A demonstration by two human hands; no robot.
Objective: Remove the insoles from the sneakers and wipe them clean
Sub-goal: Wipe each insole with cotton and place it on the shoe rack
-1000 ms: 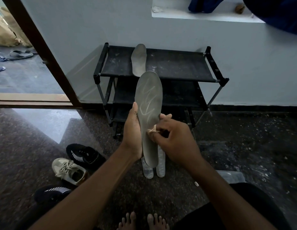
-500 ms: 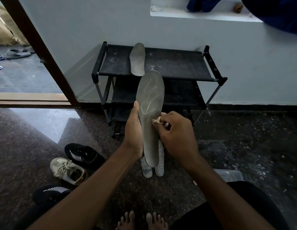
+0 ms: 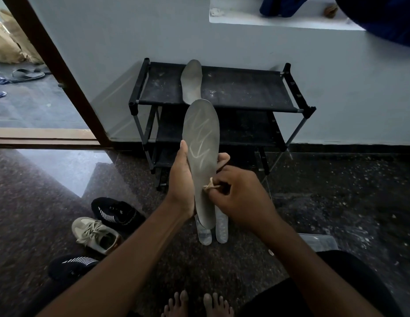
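My left hand (image 3: 181,183) grips a long grey insole (image 3: 201,138) by its left edge and holds it upright, toe end up, with pale zigzag streaks on its face. My right hand (image 3: 239,197) pinches a small beige cloth (image 3: 209,186) against the lower right part of that insole. A second grey insole (image 3: 192,81) lies on the top shelf of the black shoe rack (image 3: 245,92). Two pale translucent insoles (image 3: 213,232) lie on the floor under my hands. One beige sneaker (image 3: 94,234) and two black sneakers (image 3: 117,212) sit on the floor at the left.
The rack stands against a pale wall straight ahead. An open doorway with a dark wooden frame (image 3: 53,65) is at the left, with sandals (image 3: 25,75) beyond it. A clear plastic lid or box (image 3: 318,242) lies by my right knee. My bare feet (image 3: 197,305) are at the bottom.
My right hand with the cloth has slid down the insole from its middle toward the heel end. My left hand keeps the same hold.
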